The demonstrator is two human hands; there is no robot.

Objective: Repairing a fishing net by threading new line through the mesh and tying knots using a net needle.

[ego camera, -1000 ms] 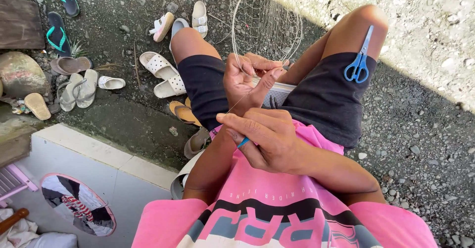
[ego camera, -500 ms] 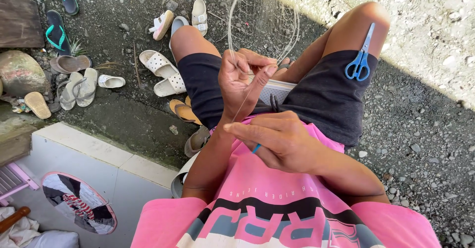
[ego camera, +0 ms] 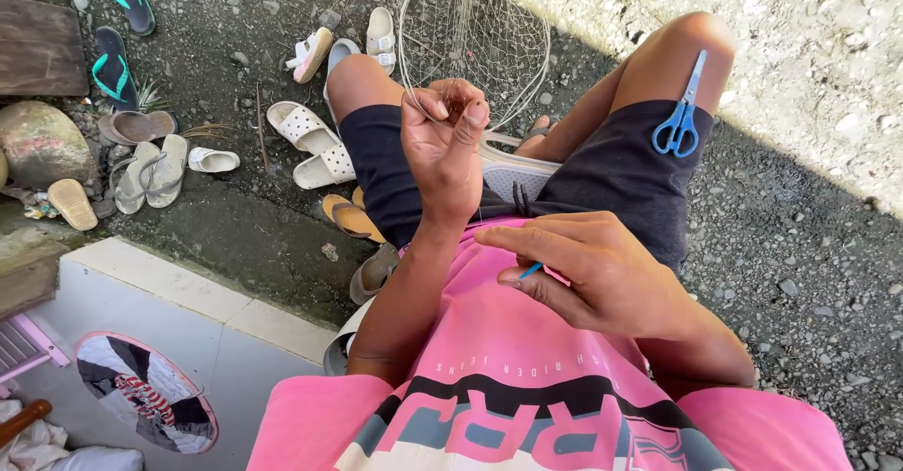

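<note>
The right hand point(ego camera: 602, 278) is closest, low against the pink shirt point(ego camera: 508, 358). Its fingers are curled shut around a small blue tool point(ego camera: 531, 270) — only the tip pokes out, pointing left and a little down. I cannot tell what the tool is.

Up and to the left of it, the left hand point(ego camera: 447, 142) is lifted, wrist straight. Its thumb and fingers pinch tight on the thin line of a fishing net point(ego camera: 480, 39). The net runs away from that pinch, up toward the ground ahead, with its pale cord looping round it. So the net lies above and beyond both hands, and the left hand is the nearer one to it.

Blue scissors point(ego camera: 681, 114) rest on the right thigh, handles toward the body. Farther off, white sandals point(ego camera: 310, 142) and other shoes lie on the dark gravel.

Half a second ago the two hands were close together. Now the left one has gone up and the right one has pulled back to the chest — the gap is wider.
</note>
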